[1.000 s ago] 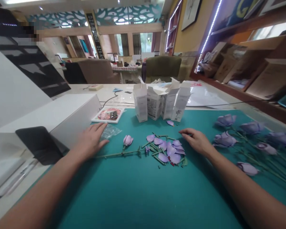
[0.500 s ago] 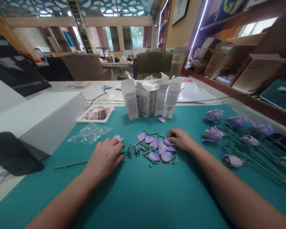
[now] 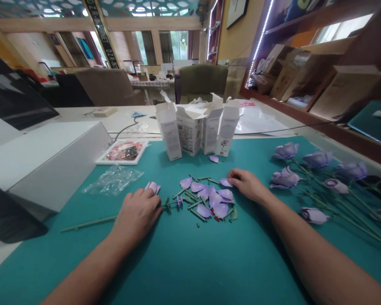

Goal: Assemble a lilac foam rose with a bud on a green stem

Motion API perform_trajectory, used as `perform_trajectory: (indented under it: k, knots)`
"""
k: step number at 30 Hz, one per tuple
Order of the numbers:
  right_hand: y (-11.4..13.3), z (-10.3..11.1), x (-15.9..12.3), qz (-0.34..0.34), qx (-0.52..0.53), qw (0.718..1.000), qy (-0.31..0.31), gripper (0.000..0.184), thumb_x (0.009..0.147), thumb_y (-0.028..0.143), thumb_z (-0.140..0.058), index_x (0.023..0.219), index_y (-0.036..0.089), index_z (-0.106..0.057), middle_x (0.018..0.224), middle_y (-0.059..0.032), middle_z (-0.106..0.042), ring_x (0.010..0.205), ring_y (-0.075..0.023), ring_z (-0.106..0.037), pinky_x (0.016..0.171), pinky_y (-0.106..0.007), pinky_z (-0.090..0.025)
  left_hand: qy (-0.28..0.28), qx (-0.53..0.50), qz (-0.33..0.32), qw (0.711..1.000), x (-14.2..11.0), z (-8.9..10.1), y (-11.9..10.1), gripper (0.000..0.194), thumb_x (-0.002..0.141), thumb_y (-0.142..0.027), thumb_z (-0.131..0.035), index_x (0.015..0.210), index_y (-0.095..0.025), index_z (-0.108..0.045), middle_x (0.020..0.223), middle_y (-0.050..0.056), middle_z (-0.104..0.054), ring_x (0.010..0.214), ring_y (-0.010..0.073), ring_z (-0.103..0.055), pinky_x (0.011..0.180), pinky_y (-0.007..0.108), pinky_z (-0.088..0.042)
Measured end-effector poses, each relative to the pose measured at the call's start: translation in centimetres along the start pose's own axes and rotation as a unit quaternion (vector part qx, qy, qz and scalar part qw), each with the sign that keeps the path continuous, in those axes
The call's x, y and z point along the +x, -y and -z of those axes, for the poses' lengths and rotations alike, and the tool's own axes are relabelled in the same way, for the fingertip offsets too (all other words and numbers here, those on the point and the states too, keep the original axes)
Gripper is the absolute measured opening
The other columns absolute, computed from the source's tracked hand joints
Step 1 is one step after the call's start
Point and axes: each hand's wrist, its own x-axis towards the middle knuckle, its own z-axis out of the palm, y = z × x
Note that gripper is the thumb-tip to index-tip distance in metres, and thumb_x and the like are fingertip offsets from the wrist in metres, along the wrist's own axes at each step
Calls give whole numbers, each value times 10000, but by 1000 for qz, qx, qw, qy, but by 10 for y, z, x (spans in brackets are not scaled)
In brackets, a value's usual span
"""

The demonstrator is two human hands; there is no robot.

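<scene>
On the teal cutting mat (image 3: 190,262), my left hand (image 3: 136,218) lies palm down over a long green flower stem (image 3: 89,223). Its fingertips are beside a lilac flower bud (image 3: 153,187), and the hand hides the stem's middle. My right hand (image 3: 246,185) rests at the edge of a scatter of lilac petals (image 3: 212,199), with its fingers curled and touching one petal. Short green stem pieces (image 3: 190,206) lie among the petals. Several finished lilac flowers (image 3: 285,178) lie to the right of that hand.
Several opened white cartons (image 3: 190,131) stand at the far edge of the mat. To the left lie a crumpled clear plastic bag (image 3: 114,181) and a white-edged tray (image 3: 122,152) of small parts. A large white box (image 3: 57,169) stands beyond the mat's left edge.
My left hand has slid right onto the stem, beside the bud. My right hand has moved left to the petals. The view has turned left, and the plastic bag is now uncovered.
</scene>
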Motion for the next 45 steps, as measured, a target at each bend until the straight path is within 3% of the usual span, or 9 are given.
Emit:
perform_trajectory:
  k: [6,11,14,18,23,28,38,45]
  knots:
    - [0,-3,-2,-7,10,1000,-4,171,766,342,-523,739,222,-642,723,-23,-693,687,-197,-594,642,-310,-428,-21,-84,3,996,-8,5,10,222,904,-359,-559,1003,-202,-681,1000,91,-647,922,280,-558,731,380,-372]
    - [-6,-5,-1,-28,0,1000,-1,234,764,405,-518,794,242,-684,777,-31,-725,730,-236,-640,665,-355,-464,-63,-172,97,978,-12,17,43,273,939,-326,-429,917,-186,-663,929,79,-653,901,243,-569,763,351,-406]
    - [-1,-4,-2,-23,-19,998,-52,262,768,412,-510,848,242,-692,824,-53,-731,760,-265,-654,676,-388,-472,-9,-194,120,974,-14,20,58,266,911,-354,-450,856,-199,-659,916,64,-664,899,237,-582,757,340,-407]
    - [35,-5,-9,77,-21,992,-98,239,824,392,-496,830,243,-683,834,-62,-711,755,-253,-648,658,-373,-472,97,-209,99,968,-14,20,63,236,821,-443,-586,878,-231,-671,984,40,-678,946,246,-595,759,332,-401]
    - [96,-26,-15,226,-27,973,41,170,881,243,-521,881,231,-690,864,-50,-697,812,-208,-638,691,-322,-483,154,-177,70,970,-13,17,60,211,768,-405,-655,885,-230,-666,995,38,-674,964,254,-592,746,328,-380]
    - [117,-53,-13,271,-96,948,136,137,844,218,-630,959,215,-704,919,-71,-685,880,-229,-603,742,-346,-459,143,-164,44,975,-11,11,57,69,797,-263,-595,795,-214,-644,903,21,-669,878,211,-597,692,298,-356]
    - [113,-56,-17,243,-72,952,169,139,785,114,-640,885,210,-627,868,-40,-664,820,-205,-577,694,-310,-414,98,-158,16,982,-13,9,50,68,793,-187,-605,728,-194,-588,834,9,-648,840,203,-571,691,310,-319]
    - [108,-49,-23,268,-62,953,126,164,794,84,-571,884,221,-572,823,-32,-631,784,-199,-560,645,-291,-390,44,-105,9,993,-19,14,44,101,814,-149,-603,732,-189,-563,829,21,-637,832,203,-543,687,333,-291]
